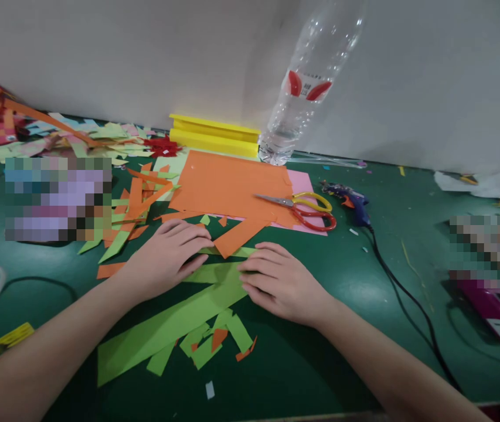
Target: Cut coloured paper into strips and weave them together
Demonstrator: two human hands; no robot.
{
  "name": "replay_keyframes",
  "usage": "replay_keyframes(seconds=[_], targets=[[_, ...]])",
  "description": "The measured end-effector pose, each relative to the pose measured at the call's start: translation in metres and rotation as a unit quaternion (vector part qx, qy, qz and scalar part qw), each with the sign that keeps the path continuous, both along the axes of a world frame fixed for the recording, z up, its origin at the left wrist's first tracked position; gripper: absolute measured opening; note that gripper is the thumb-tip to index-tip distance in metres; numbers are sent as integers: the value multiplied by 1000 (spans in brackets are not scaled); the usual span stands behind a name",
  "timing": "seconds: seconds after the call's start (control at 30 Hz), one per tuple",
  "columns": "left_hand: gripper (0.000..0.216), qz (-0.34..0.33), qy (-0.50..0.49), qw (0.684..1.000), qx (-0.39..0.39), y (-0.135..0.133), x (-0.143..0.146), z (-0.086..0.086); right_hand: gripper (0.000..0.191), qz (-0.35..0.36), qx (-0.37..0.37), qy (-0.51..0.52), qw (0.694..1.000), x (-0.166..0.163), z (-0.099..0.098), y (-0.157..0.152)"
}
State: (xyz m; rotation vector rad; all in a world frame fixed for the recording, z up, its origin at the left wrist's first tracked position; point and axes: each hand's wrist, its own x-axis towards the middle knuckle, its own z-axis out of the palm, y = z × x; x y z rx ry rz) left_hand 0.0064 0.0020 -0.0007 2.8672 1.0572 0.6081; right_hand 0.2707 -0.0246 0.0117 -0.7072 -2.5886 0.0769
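Note:
My left hand rests over the paper pieces, its fingers loosely bent and thumb apart from the index finger. A narrow green paper strip runs between my two hands, partly under an orange paper strip. My right hand lies with fingers slightly spread at the end of a wide green strip; its fingertips touch the paper. I see no firm grip in either hand. Behind them, scissors with yellow and red handles lie partly on an orange sheet.
Green and orange scraps lie in front. More cuttings are on the left. Behind stand a folded yellow piece and a tilted plastic bottle. A blue glue gun trails its black cord on the right, near a magenta power strip.

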Motion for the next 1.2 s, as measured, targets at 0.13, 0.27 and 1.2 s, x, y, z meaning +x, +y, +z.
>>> replay_keyframes(seconds=[0.13,0.27,1.2], targets=[[27,-14,3,999,-32,-1,0,4,22,-64,18,3,998,1,1,1],[42,-26,16,998,-60,-3,1,7,25,-125,58,-12,990,4,2,2],[28,-44,11,998,34,1,-2,-1,16,21,50,9,998,1,7,-8]])
